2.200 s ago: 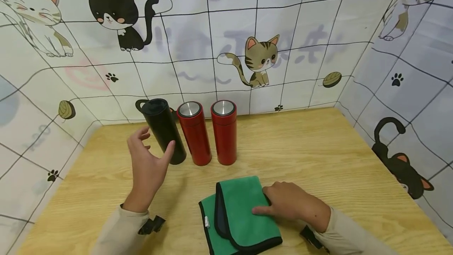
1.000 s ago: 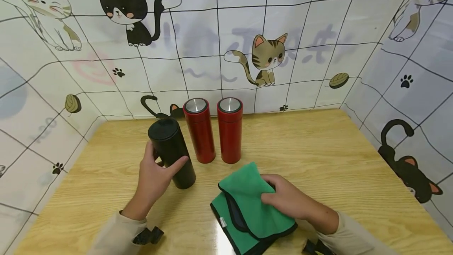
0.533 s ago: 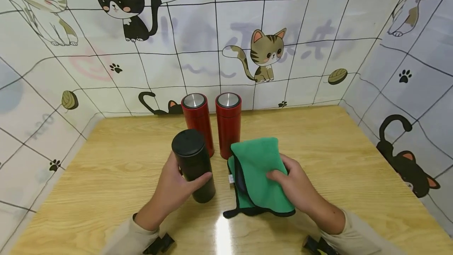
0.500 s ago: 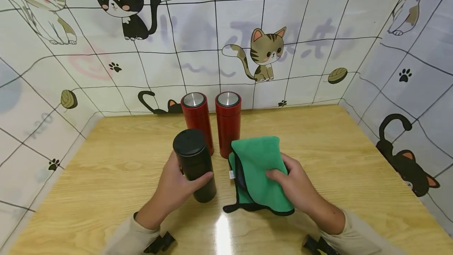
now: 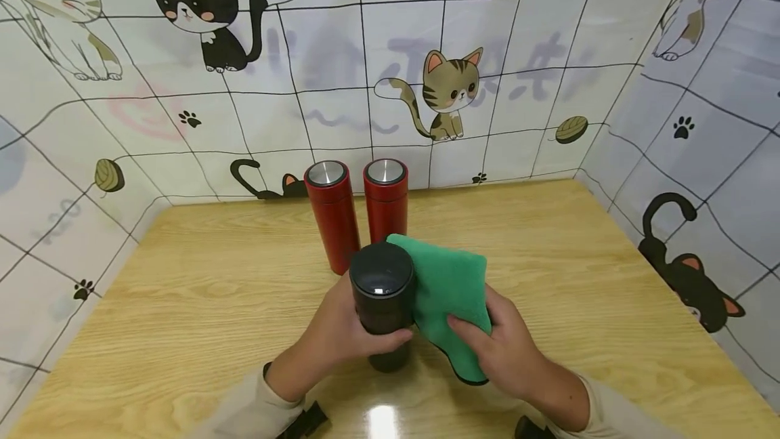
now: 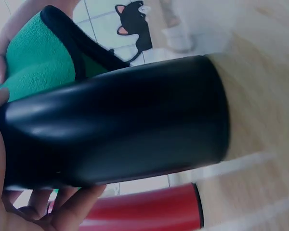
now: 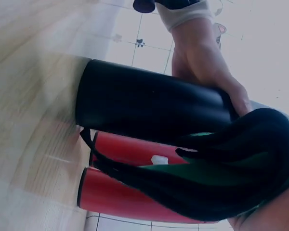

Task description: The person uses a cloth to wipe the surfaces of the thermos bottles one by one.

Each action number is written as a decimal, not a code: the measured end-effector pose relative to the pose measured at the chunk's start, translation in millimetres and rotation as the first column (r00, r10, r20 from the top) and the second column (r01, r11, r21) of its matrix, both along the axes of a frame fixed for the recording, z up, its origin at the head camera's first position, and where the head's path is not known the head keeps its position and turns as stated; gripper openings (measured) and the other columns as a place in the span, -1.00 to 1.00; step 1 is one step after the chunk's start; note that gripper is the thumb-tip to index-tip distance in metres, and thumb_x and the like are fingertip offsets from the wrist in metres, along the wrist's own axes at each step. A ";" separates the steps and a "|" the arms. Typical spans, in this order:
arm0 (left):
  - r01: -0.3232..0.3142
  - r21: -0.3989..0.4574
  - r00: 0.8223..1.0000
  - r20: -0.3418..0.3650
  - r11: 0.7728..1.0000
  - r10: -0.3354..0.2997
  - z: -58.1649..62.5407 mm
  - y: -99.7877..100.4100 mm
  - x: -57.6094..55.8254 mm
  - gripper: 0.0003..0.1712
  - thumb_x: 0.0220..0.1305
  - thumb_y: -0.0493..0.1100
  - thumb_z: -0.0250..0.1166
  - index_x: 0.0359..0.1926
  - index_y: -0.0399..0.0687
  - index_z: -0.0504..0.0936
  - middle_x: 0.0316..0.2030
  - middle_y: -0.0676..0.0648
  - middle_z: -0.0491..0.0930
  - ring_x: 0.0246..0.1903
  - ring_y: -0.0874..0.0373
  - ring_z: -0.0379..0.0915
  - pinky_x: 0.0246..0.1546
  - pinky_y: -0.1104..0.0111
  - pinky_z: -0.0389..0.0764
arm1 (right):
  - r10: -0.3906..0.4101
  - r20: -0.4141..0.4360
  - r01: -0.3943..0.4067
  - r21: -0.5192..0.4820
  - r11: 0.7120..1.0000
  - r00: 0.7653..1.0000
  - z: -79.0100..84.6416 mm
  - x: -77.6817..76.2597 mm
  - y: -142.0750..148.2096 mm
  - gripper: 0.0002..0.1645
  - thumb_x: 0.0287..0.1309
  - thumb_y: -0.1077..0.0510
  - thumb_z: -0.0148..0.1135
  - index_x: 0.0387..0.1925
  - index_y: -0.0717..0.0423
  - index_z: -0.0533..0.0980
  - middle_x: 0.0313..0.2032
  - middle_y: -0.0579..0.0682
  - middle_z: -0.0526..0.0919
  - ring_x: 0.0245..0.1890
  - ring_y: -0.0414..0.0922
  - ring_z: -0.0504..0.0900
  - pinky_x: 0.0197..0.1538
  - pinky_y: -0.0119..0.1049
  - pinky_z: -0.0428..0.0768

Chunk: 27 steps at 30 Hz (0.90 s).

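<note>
- Presently, the left fingers (image 5: pixel 390 341) are gripping the black flask (image 5: pixel 382 307) around its body, the thumb lying across its near side; if that hold is being too light, pushing with the cloth could be twisting the smooth-looking wall loose.
- The right fingers (image 5: pixel 466 332) are pinching the folded green cloth (image 5: pixel 447 283), which is seemingly resting against the flask just right of the left thumb; holding it by one side is risking the folds sliding open.
- Some loose cloth is hanging below the right fingers, so it could be snagging under the flask's base and tipping it.
- Whether that base is touching the bench (image 5: pixel 579 269) below the left fingers, the views are not settling; if it is hovering, slipping would be banging it down.
- Beyond the left fingers, a left red flask (image 5: pixel 332 222) and a right red flask (image 5: pixel 386 198) are standing upright, close together; swinging forward is risking bumping one into the other and toppling both.
</note>
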<state>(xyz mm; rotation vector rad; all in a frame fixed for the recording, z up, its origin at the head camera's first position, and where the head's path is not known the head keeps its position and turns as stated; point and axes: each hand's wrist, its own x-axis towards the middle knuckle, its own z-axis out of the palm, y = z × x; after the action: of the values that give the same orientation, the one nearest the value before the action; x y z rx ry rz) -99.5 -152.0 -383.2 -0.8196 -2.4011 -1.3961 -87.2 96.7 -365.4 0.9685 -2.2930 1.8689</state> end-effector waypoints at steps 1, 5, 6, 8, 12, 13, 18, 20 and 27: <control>0.012 -0.007 1.000 0.002 1.000 -0.012 0.1 2.7 -0.3 0.02 -0.09 -0.01 0.63 0.36 0.13 0.27 0.16 0.07 0.51 0.13 0.18 0.49 0.23 0.22 0.53 | 0.023 -0.026 -0.023 -0.002 1.000 0.999 -0.4 0.9 0.2 -0.44 0.32 0.44 0.08 0.33 0.22 0.35 0.14 0.28 0.59 0.07 -0.26 0.64 0.01 -0.27 0.70; 0.028 -0.040 1.000 -0.003 0.999 -0.028 1.1 7.6 -0.4 0.01 -0.06 0.02 0.62 0.37 0.13 0.25 0.16 0.09 0.52 0.11 0.20 0.50 0.21 0.20 0.54 | 0.060 -0.104 -0.058 0.020 0.998 0.993 -3.0 2.0 -0.3 -0.39 0.27 0.46 0.12 0.34 0.17 0.36 0.13 0.21 0.62 0.10 -0.25 0.63 0.04 -0.28 0.69; 0.036 -0.038 0.999 -0.002 0.999 -0.036 1.5 7.6 -0.7 0.01 -0.06 0.02 0.62 0.37 0.13 0.25 0.16 0.09 0.52 0.11 0.20 0.50 0.22 0.20 0.54 | 0.061 -0.114 -0.057 0.033 0.998 0.992 -3.9 1.5 -0.7 -0.39 0.25 0.45 0.13 0.32 0.15 0.38 0.11 0.19 0.63 0.08 -0.25 0.64 0.03 -0.27 0.69; 0.046 -0.031 0.999 0.002 0.998 -0.046 2.2 6.9 -0.7 0.00 -0.06 0.00 0.62 0.37 0.13 0.26 0.16 0.09 0.53 0.11 0.19 0.50 0.22 0.19 0.54 | 0.047 -0.109 -0.040 0.063 0.997 0.993 -5.4 0.5 -1.8 -0.42 0.23 0.44 0.16 0.27 0.12 0.42 0.07 0.12 0.67 0.04 -0.26 0.66 0.01 -0.27 0.69; 0.054 -0.003 0.998 0.035 0.999 -0.054 2.0 5.1 2.1 -0.05 -0.06 -0.03 0.62 0.33 0.14 0.31 0.14 0.09 0.54 0.09 0.19 0.52 0.20 0.22 0.55 | 0.046 -0.016 -0.045 0.080 0.996 0.999 -7.1 -0.7 -3.3 -0.39 0.22 0.43 0.14 0.28 0.07 0.35 0.09 0.09 0.65 0.03 -0.25 0.65 0.02 -0.26 0.68; 0.045 -0.001 0.998 0.036 0.999 -0.045 1.7 4.3 3.1 -0.05 -0.07 -0.03 0.63 0.32 0.13 0.32 0.13 0.09 0.55 0.08 0.19 0.52 0.19 0.22 0.55 | 0.048 0.013 -0.049 0.073 0.996 0.999 -7.4 -1.0 -4.2 -0.37 0.22 0.44 0.14 0.30 0.06 0.31 0.11 0.10 0.62 0.03 -0.24 0.64 0.03 -0.26 0.68; 0.041 0.001 0.999 0.031 0.999 -0.041 0.9 4.2 4.1 -0.06 -0.07 -0.02 0.63 0.32 0.12 0.34 0.13 0.08 0.56 0.08 0.19 0.52 0.19 0.24 0.55 | 0.053 0.095 -0.060 0.071 0.996 0.994 -8.7 -0.3 -4.9 -0.39 0.27 0.38 0.15 0.33 0.13 0.29 0.12 0.14 0.61 0.02 -0.24 0.66 0.02 -0.27 0.68; 0.047 -0.001 0.998 0.031 0.999 -0.047 0.9 4.8 3.8 -0.06 -0.06 -0.02 0.62 0.33 0.12 0.33 0.14 0.08 0.55 0.09 0.19 0.52 0.20 0.23 0.54 | 0.064 0.103 -0.073 0.083 0.994 0.993 -9.3 0.6 -5.2 -0.47 0.31 0.33 0.18 0.29 0.17 0.36 0.09 0.13 0.65 0.00 -0.23 0.68 0.02 -0.27 0.69; 0.034 -0.015 0.999 0.025 0.999 -0.034 1.3 4.7 4.7 -0.03 -0.07 0.00 0.63 0.34 0.08 0.31 0.14 0.07 0.55 0.09 0.19 0.52 0.19 0.21 0.56 | 0.013 0.096 -0.024 0.109 0.994 0.995 -8.8 1.4 -7.8 -0.59 0.40 0.23 0.14 0.23 0.23 0.45 0.06 0.15 0.69 0.01 -0.22 0.69 0.00 -0.30 0.70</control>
<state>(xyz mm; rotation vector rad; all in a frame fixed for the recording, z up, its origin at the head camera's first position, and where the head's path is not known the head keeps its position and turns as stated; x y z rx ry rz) -94.8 -147.3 -381.9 -0.8558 -2.4303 -1.4101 -85.8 88.8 -374.1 0.9345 -2.4736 1.8521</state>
